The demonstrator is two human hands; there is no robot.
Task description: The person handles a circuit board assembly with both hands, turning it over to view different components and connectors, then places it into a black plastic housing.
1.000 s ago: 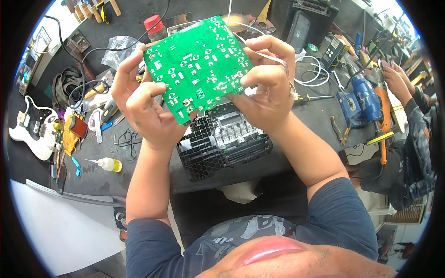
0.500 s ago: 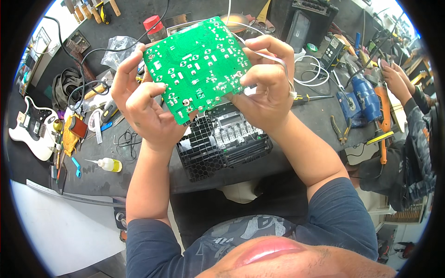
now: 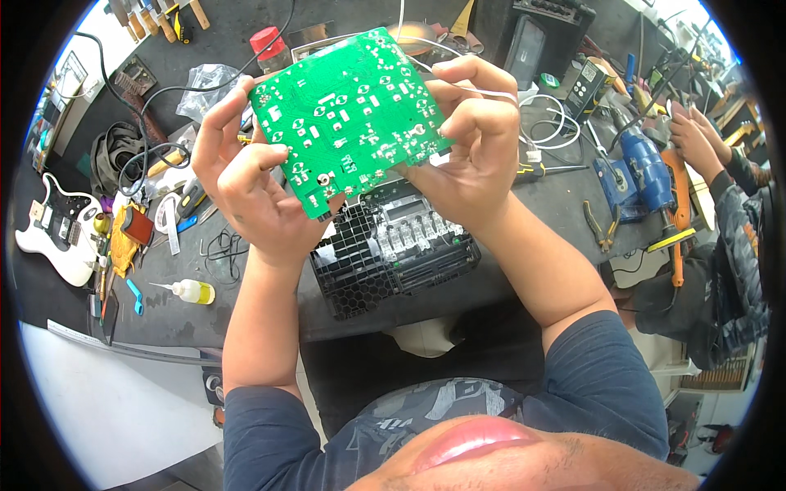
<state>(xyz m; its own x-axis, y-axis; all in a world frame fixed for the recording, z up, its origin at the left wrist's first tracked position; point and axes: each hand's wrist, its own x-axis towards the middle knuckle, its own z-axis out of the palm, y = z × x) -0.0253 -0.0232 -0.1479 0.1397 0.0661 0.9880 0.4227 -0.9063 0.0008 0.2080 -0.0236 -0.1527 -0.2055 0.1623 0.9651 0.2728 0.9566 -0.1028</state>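
Note:
Held up above the bench is a green circuit board (image 3: 344,123), its soldered face turned toward me and slightly tilted. My left hand (image 3: 254,184) grips its left edge, thumb and fingers closed on it. The right edge is pinched in my right hand (image 3: 475,155). A white cable (image 3: 491,93) runs by the fingers of my right hand. Below the board, on the bench, lies an open black plastic housing (image 3: 393,254) with a grid-like shell and clear plastic parts inside; the board covers its upper part. The board's other face is hidden.
On the dark bench (image 3: 270,315) at left stand a small bottle with yellow liquid (image 3: 195,291) and a white guitar body (image 3: 61,229). A red-capped jar (image 3: 268,45) sits behind the board. Pliers (image 3: 602,227) and a blue power tool (image 3: 645,168) lie right, near another person's hands (image 3: 700,135).
The circuit board has turned a little and shifted slightly left and up, still in both hands. The cable's end near my right hand has swung to the right.

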